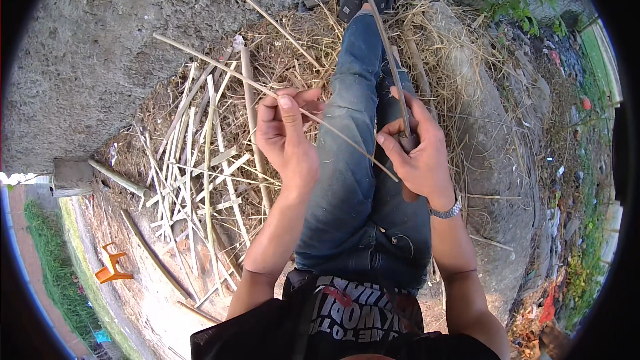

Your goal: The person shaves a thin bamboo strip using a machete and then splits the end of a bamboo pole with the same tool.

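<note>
Left hand: fingers pinched closed on thin pale bamboo strip, which runs diagonally across the blue denim lap. Right hand: fingers wrapped around handle of long dark curved blade. Flat split slats lie on dry straw, person's left.

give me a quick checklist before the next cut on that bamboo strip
1. Left hand pinches the thin bamboo strip between thumb and fingers: ok.
2. Right hand closed around the knife handle: ok.
3. Blade meeting the strip: cannot tell, the contact point is hidden by the fingers.
4. Blade runs away from the body, over the jeans: ok.
5. Legs lie directly under the work: not ok.
6. Loose split strips piled on the person's left, apart from both hands: ok.
</note>
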Demonstrator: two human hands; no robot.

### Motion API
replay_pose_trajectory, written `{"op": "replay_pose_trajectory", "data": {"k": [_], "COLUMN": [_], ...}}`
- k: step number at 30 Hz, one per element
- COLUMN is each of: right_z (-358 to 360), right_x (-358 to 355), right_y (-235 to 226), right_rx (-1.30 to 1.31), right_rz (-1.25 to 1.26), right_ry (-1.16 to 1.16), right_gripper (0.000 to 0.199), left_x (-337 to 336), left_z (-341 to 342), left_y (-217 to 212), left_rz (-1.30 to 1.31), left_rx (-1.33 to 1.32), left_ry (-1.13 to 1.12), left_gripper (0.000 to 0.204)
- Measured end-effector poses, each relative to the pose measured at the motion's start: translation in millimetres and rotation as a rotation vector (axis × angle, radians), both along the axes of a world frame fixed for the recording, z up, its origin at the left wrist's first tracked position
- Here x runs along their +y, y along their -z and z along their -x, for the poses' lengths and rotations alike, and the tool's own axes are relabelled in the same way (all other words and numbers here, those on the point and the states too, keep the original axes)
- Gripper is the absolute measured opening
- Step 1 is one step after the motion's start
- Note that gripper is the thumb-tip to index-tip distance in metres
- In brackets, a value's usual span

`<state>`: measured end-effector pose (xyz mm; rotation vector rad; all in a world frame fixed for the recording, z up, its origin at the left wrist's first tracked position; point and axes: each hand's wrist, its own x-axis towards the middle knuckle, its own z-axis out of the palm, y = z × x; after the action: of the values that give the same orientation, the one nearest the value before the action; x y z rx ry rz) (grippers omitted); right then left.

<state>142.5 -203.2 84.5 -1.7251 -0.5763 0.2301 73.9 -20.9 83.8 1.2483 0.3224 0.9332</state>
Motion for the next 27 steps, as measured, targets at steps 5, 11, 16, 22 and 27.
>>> {"op": "replay_pose_trajectory", "data": {"k": [5, 11, 16, 22, 27], "right_z": [9.1, 21.3, 13.0, 4.5, -1.9], "right_x": [-9.3, 20.1, 11.7, -6.8, -16.1], "right_y": [-10.4, 9.6, 9.9, 13.6, -3.1], "right_rx": [0.2, -0.007, 0.048, 0.2, 0.293], "right_rz": [0.168, 0.03, 0.108, 0.174, 0.273], "right_ry": [-0.11, -0.023, -0.044, -0.112, -0.186], "right_gripper": [0.08, 0.068, 0.062, 0.061, 0.059], "left_x": [19.4, -17.2, -5.6, 47.4, 80.4], "left_z": [5.4, 10.3, 9.5, 12.2, 21.1], "left_y": [2.1, 26.5, 21.0, 6.9, -3.6], "left_rz": [-0.043, 0.059, 0.014, -0.093, -0.234], "left_rx": [0.069, 0.114, 0.09, 0.06, 0.103], "left_ry": [-0.073, 0.06, 0.044, -0.026, -0.049], "left_gripper": [0.02, 0.02, 0.022, 0.022, 0.028]}}
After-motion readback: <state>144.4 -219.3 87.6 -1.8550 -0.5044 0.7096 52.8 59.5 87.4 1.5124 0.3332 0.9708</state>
